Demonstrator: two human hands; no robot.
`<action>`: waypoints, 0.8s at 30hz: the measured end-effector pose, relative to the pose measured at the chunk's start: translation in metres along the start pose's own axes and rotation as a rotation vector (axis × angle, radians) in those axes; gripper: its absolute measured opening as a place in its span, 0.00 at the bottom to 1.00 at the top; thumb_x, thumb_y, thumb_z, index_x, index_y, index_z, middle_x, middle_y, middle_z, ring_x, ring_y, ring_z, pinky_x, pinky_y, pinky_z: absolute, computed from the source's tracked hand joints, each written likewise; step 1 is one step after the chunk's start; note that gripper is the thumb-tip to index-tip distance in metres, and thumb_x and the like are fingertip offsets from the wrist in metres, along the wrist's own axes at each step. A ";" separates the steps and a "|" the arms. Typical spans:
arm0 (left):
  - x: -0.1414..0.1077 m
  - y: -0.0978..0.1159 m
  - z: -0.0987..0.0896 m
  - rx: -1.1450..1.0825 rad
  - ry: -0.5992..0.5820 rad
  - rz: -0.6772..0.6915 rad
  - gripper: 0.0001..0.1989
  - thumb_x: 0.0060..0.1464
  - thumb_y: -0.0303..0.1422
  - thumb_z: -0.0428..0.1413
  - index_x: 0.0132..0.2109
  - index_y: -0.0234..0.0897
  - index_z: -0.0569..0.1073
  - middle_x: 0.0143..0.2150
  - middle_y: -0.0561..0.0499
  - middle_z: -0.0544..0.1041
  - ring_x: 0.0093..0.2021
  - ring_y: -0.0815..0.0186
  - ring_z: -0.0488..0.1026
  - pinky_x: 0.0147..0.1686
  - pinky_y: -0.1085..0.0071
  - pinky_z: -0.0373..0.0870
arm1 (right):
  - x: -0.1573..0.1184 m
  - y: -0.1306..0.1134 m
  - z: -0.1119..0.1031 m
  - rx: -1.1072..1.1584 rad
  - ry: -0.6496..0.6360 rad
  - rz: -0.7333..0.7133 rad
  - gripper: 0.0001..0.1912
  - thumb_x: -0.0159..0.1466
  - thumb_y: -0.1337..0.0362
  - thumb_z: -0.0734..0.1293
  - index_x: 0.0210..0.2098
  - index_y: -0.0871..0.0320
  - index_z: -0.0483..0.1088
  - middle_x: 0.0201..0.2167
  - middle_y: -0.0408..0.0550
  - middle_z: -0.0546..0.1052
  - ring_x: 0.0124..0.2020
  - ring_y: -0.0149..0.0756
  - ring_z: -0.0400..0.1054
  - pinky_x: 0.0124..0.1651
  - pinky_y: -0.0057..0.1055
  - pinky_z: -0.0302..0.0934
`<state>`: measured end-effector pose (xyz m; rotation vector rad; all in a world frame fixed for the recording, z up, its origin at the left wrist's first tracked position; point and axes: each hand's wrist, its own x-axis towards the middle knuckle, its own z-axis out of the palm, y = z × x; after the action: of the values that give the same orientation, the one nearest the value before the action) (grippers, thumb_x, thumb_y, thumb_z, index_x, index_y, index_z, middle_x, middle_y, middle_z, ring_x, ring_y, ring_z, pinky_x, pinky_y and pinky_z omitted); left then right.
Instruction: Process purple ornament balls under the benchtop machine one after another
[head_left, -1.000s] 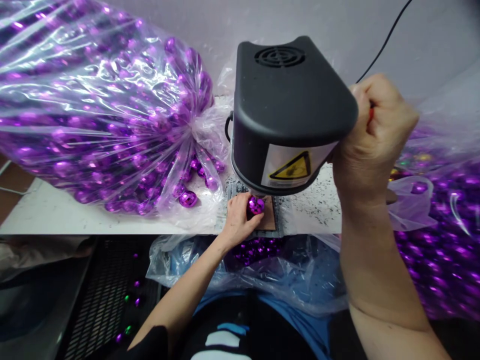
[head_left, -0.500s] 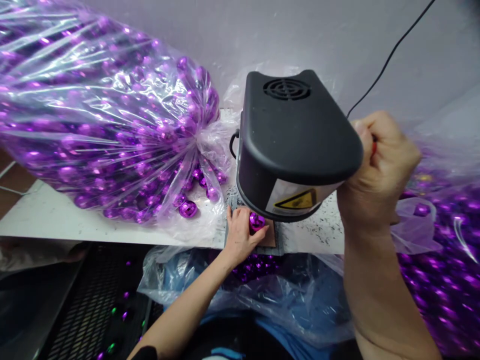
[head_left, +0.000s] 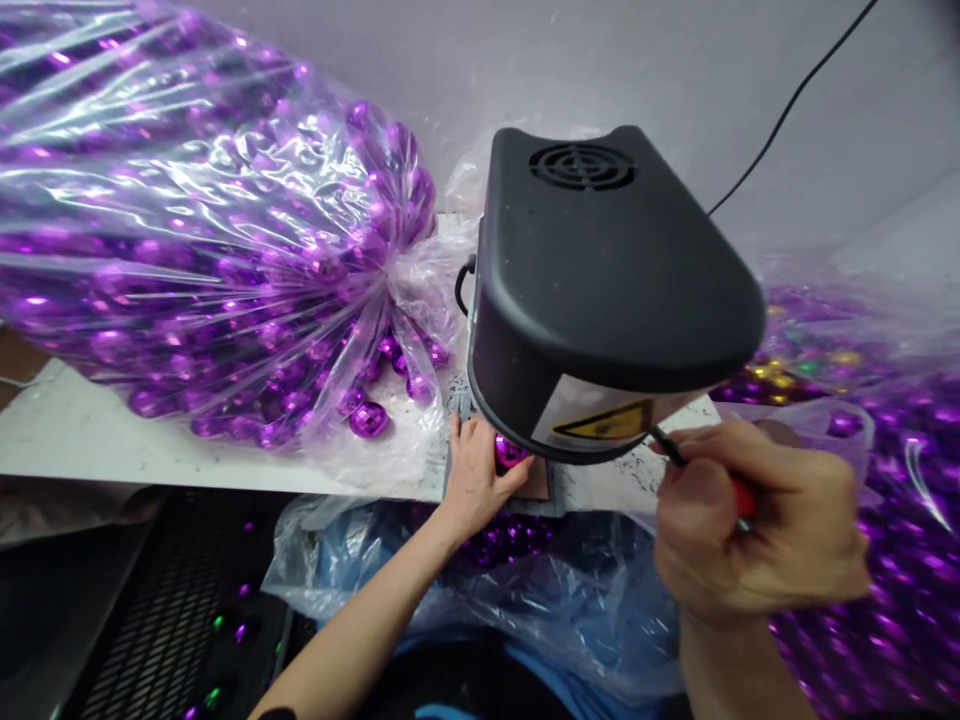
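Note:
My left hand (head_left: 475, 470) is closed around a shiny purple faceted ball (head_left: 510, 451), fingers on one side and thumb on the other. The ball sits over a small brown pad (head_left: 534, 484) at the table's front edge, partly hidden under a black machine head (head_left: 607, 260) with a round vent and a yellow warning label (head_left: 604, 420). My right hand (head_left: 757, 520) is wrapped around the red grip of a thin black rod (head_left: 666, 444). The rod's tip reaches the lower right of the machine head; whether it is fixed there I cannot tell.
A big clear bag (head_left: 225, 230) of purple balls fills the left, with a few loose balls (head_left: 369, 420) by its neck. More purple balls (head_left: 915, 500) lie at right. Clear plastic (head_left: 585, 590) covers my lap. A dark crate (head_left: 161, 590) stands lower left.
My right hand has come down and towards me from beside the machine head's upper right, bringing the red grip and rod into clearer view. My left hand stays at the ball.

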<state>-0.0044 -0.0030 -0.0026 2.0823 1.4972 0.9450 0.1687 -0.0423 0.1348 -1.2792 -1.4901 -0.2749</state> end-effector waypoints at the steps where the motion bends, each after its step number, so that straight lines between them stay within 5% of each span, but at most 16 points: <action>1: 0.000 0.000 0.000 0.002 0.005 0.000 0.10 0.56 0.39 0.59 0.42 0.40 0.72 0.41 0.47 0.75 0.50 0.54 0.69 0.58 0.50 0.62 | -0.003 -0.001 0.000 -0.003 -0.007 -0.006 0.07 0.62 0.63 0.64 0.34 0.62 0.69 0.25 0.41 0.69 0.26 0.17 0.61 0.28 0.20 0.54; 12: 0.000 0.002 -0.001 -0.001 0.003 0.007 0.09 0.56 0.39 0.59 0.41 0.40 0.73 0.41 0.47 0.75 0.49 0.55 0.70 0.59 0.51 0.62 | -0.014 -0.001 0.007 0.092 -0.082 -0.086 0.08 0.61 0.70 0.61 0.39 0.63 0.70 0.27 0.43 0.66 0.30 0.19 0.62 0.29 0.20 0.54; 24: 0.001 0.003 0.002 0.043 0.046 0.033 0.10 0.55 0.39 0.60 0.42 0.40 0.72 0.41 0.47 0.75 0.47 0.55 0.70 0.61 0.47 0.60 | -0.029 0.009 0.029 0.184 0.118 -0.115 0.08 0.55 0.75 0.67 0.36 0.65 0.68 0.27 0.44 0.69 0.31 0.23 0.65 0.32 0.22 0.60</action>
<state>-0.0013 -0.0032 -0.0019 2.1351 1.5237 0.9868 0.1542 -0.0338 0.0964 -1.0163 -1.4551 -0.2767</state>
